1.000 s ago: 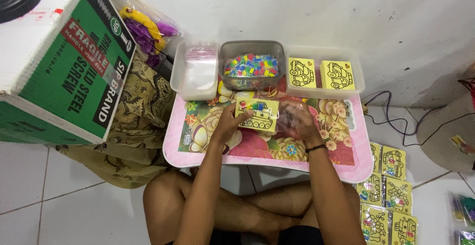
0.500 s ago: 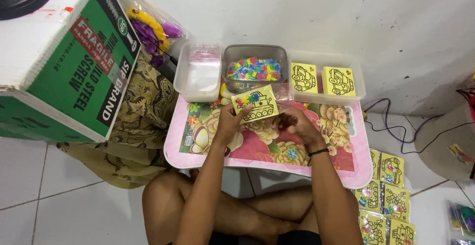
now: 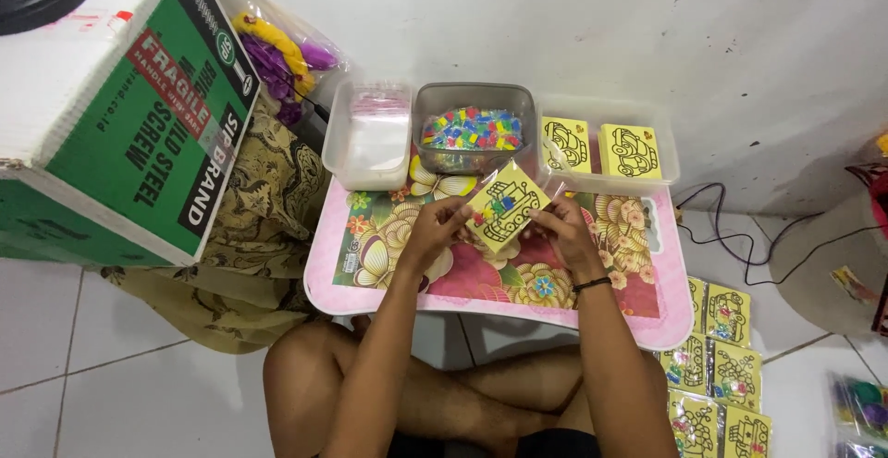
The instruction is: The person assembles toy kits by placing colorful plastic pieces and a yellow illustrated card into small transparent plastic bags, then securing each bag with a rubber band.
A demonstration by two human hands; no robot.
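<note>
I hold a yellow square card (image 3: 506, 204) with a black line drawing and small coloured pieces on it, tilted above a pink floral lap table (image 3: 370, 273). My left hand (image 3: 437, 227) grips its left edge. My right hand (image 3: 561, 227) grips its right edge, where a clear plastic sleeve seems to wrap the card. A black band sits on my right wrist.
Behind the card stand three clear tubs: one with plastic bags (image 3: 368, 136), one with coloured bits (image 3: 474, 130), one with yellow cards (image 3: 606, 148). A green and white cardboard box (image 3: 111, 125) stands left. Several finished cards (image 3: 717, 365) lie on the floor at right, near a black cable (image 3: 740, 236).
Both hands lifted the card off the table and brought it up towards the tubs; it now sits turned like a diamond between my fingers.
</note>
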